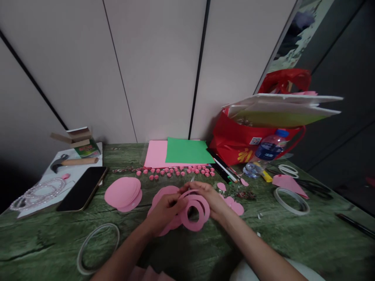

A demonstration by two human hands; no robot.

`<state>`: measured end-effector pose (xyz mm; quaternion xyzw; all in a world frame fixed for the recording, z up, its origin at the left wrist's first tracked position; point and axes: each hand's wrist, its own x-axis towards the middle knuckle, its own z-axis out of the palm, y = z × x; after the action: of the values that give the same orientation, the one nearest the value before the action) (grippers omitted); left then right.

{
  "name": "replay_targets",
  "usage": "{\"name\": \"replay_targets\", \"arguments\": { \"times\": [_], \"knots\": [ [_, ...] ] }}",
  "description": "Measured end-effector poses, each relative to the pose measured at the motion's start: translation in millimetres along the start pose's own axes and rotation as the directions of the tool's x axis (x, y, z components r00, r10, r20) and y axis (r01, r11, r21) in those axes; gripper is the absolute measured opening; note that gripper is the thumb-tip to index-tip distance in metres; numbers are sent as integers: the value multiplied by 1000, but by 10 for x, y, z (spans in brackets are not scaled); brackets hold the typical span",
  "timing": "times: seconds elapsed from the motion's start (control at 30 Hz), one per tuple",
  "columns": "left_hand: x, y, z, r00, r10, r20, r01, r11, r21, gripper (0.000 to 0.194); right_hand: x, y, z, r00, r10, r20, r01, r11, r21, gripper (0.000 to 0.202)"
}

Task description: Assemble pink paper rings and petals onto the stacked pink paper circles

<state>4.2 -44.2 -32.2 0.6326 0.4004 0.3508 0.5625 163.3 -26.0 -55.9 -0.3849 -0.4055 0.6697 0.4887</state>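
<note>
A pink paper spiral hangs in loose rings between my hands above the green wood-look table. My left hand pinches its edge from the left, thumb on top. From the right, the bent fingers of my right hand close on the upper end of the same strip; the exact grip is hidden behind the knuckles. A small pale pointed tip pokes up beyond my fingertips, too small to name. Under and beside my left hand lie more pink paper pieces. Small rolled pink paper roses sit in rows beyond my hands.
A stack of pink paper discs lies left, near a phone, hammer and bead string. Green paper lies behind. Tape rolls flank both sides. At right stand a bottle and red bag.
</note>
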Motion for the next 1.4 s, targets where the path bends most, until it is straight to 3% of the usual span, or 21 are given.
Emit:
{"name": "replay_targets", "arguments": {
  "times": [0.07, 0.13, 0.17, 0.23, 0.3, 0.37, 0.4, 0.47, 0.53, 0.6, 0.63, 0.7, 0.87, 1.0, 1.07, 1.2, 1.3, 1.4],
  "knots": [
    [13, 16, -18, 998, 16, -57, -13, 999, 44, 38, 45, -57, -143, 980, -84, -181, 54, 985, -162, 31],
    [22, 21, -45, 989, 14, -148, -4, 998, 63, 38, 78, -90, -291, 955, -175, -238, 44, 881, -472, 33],
    [25, 17, -59, 982, 5, -187, 6, 998, 57, 39, 86, -96, -351, 954, -201, -224, 11, 765, -643, 32],
    [24, -2, -81, 978, -27, -208, 28, 1000, 4, 36, 82, -90, -424, 957, -211, -198, -86, 444, -892, 27],
    [17, -26, -94, 982, -40, -185, 31, 998, -48, 32, 64, -72, -433, 958, -199, -207, -178, 156, -972, 18],
    [11, -46, -99, 983, -40, -177, 29, 997, -67, 31, 49, -66, -394, 950, -207, -236, -239, 8, -971, 20],
    [9, -55, -101, 982, -47, -184, 35, 997, -66, 31, 47, -74, -363, 941, -234, -243, -253, -10, -968, 21],
    [9, -66, -106, 976, -67, -208, 55, 996, -65, 33, 52, -110, -284, 920, -322, -223, -202, 97, -975, 20],
    [14, -70, -117, 968, -76, -239, 63, 996, -62, 35, 64, -155, -178, 919, -359, -164, -13, 387, -922, 26],
    [21, -67, -136, 957, -72, -281, 57, 997, -59, 37, 78, -175, -51, 962, -266, -61, 156, 718, -678, 32],
    [24, -63, -151, 951, -70, -301, 54, 997, -61, 37, 87, -166, 14, 979, -206, 4, 176, 824, -539, 32],
    [29, -48, -191, 937, -70, -343, 56, 997, -51, 37, 114, -112, 135, 988, -125, 89, 149, 914, -378, 34],
    [30, 1, -317, 866, 88, -492, 33, 973, 231, 23, 225, 80, 300, 997, -63, 48, 74, 957, -280, 36],
    [26, 50, -345, 826, 207, -524, -1, 930, 366, 21, 268, 143, 307, 997, -71, 1, 67, 941, -332, 47],
    [24, 75, -326, 853, 176, -491, -4, 943, 331, 21, 258, 148, 283, 994, -112, -13, 99, 921, -378, 45],
    [25, 92, -274, 914, 7, -406, 68, 983, 168, 23, 194, 115, 224, 957, -288, 13, 260, 843, -471, 25],
    [40, 74, -257, 918, -42, -393, 113, 981, 158, 21, 138, 71, 198, 933, -360, 2, 314, 812, -492, 13],
    [60, 59, -253, 910, -65, -410, 135, 980, 144, 21, 104, 59, 195, 945, -326, -33, 281, 859, -427, 10]
  ]
}}
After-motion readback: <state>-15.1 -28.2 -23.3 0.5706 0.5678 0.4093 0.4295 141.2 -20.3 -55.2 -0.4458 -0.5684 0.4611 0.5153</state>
